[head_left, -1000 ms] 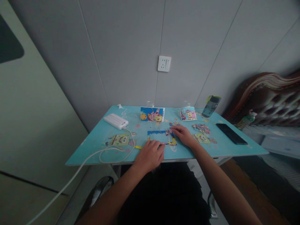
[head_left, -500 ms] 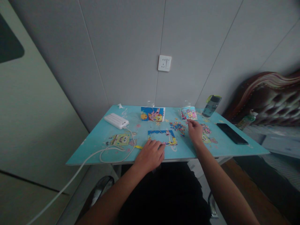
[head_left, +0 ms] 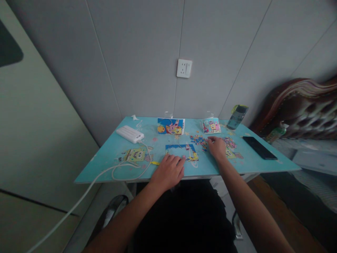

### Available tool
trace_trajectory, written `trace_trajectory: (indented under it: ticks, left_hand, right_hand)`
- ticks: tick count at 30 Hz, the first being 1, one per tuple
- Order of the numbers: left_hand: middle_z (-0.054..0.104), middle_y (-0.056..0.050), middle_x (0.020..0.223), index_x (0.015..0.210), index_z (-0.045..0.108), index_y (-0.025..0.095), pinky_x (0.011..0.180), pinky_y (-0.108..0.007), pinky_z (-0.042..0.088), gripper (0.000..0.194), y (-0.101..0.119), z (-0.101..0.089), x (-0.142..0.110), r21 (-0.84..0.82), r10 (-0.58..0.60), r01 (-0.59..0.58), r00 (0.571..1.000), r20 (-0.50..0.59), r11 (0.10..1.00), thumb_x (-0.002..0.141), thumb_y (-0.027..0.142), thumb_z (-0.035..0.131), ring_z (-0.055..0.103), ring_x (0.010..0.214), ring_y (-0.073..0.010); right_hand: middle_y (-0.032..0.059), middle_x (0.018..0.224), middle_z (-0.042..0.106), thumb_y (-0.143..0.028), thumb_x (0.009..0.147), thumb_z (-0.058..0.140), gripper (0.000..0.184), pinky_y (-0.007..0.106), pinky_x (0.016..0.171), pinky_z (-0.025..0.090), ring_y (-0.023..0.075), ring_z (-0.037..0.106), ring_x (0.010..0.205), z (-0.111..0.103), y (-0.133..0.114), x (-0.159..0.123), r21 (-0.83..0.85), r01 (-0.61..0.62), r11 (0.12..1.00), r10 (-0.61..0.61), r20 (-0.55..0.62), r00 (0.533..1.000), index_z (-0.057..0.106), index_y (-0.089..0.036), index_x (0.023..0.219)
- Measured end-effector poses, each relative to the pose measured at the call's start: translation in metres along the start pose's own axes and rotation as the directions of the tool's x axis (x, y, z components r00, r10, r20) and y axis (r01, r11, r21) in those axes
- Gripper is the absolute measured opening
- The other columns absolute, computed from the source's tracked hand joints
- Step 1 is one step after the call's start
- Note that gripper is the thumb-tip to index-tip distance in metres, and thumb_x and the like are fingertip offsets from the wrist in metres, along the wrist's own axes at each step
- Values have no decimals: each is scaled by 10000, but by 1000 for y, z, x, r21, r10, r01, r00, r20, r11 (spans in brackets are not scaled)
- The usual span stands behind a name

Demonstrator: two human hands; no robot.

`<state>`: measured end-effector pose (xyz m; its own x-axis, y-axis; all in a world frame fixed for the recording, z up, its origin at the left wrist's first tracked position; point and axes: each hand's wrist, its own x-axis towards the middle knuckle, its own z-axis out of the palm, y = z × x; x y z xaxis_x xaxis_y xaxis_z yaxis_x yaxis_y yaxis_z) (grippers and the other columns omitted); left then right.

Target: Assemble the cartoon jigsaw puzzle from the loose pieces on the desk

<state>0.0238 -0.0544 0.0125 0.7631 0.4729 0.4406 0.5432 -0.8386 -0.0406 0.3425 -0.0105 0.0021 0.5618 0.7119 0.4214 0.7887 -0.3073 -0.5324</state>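
A partly built cartoon jigsaw [head_left: 181, 151] lies flat at the middle of the light blue table [head_left: 105, 165]. My left hand [head_left: 168, 171] rests palm down at the puzzle's near edge, fingers spread flat and touching its lower border. To the right, my right hand [head_left: 217, 147] sits on a heap of loose puzzle pieces [head_left: 200, 140], with more pieces [head_left: 230, 142] on its far side. Its fingers are drawn together over the heap; what they pinch is too small to see.
Two picture cards [head_left: 171, 126] [head_left: 211, 125] lean at the table's back edge. A white power bank [head_left: 130, 134] with a looping cable [head_left: 118, 172] lies left. A black phone [head_left: 259, 147] and a bottle [head_left: 237, 117] are at the right. A padded headboard [head_left: 302, 109] stands beyond.
My right hand left the puzzle's right corner, swung out to the loose pieces near the back card, then drew slightly back toward me. My left hand stayed put.
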Motion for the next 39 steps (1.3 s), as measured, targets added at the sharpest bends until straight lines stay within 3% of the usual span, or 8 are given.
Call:
trace_trajectory:
  ticks: [21,39]
  left_hand:
    - [636,-101,1141,1298,594,188,1036,-490,400,328,-1,-1,0,-36,-8,8,1000,8,999,1007,282,476,560,1091,-281]
    - [609,-98,1227,1267,594,213,1041,-500,409,297,-1,-2,1,-70,-25,25,1000,1,997,989,249,497,560,1137,-277]
  right_hand:
    - [133,992,779,-370,886,586,342,413,858,502,311,710,932,0,-6,-4,-56,1,998,1,25,1000,793,-184,1085]
    - [128,962,779,-397,878,591,348,390,854,505,282,707,901,2,-2,-1,19,-4,1000,5,-6,1000,786,-176,1065]
